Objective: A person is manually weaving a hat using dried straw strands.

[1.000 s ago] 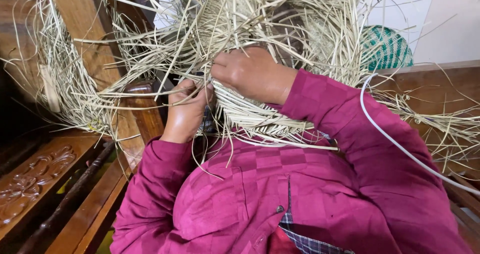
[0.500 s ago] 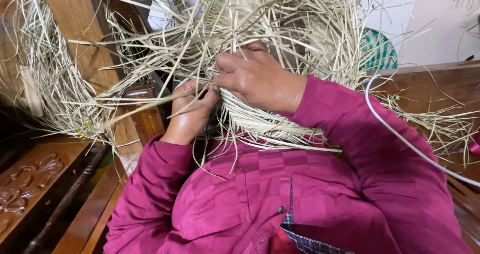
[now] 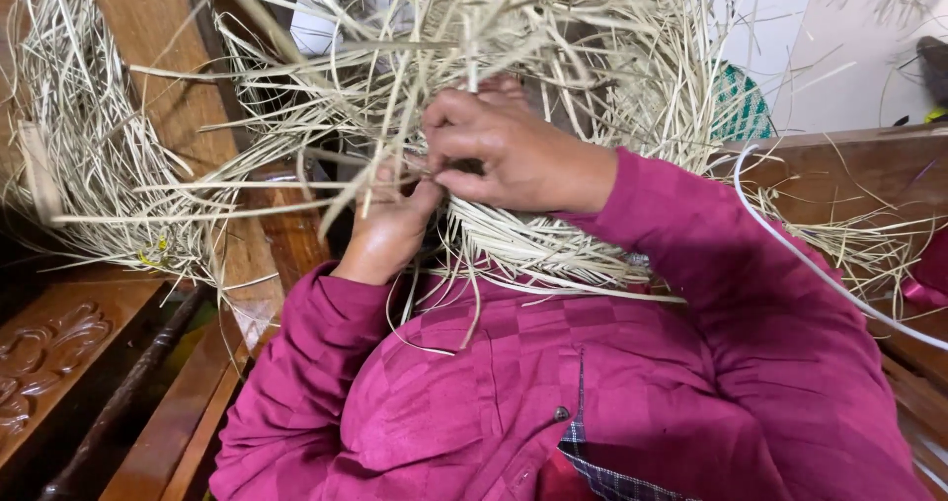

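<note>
Pale, dry straw fills the upper half of the view: a half-woven straw piece with a tightly plaited curved band resting against the person's chest and loose strands fanning out above and to both sides. The right hand lies on top of the weave, its grip closed, fingertips pinching a few strands just above the plaited band. The left hand comes up from below, thumb raised and pressed against the same strands, touching the right hand's fingertips; its fingers are hidden under the straw, so whether that grip is closed on anything cannot be told. Both arms wear magenta checked sleeves, and the garment fills the lower part of the view.

To the left, a second bundle of loose straw hangs over a slanted wooden plank. Below it sits a dark carved wooden panel. On the right, a white cord curves across the sleeve and a brown wooden surface. A green and white woven object shows behind the straw, near the white wall.
</note>
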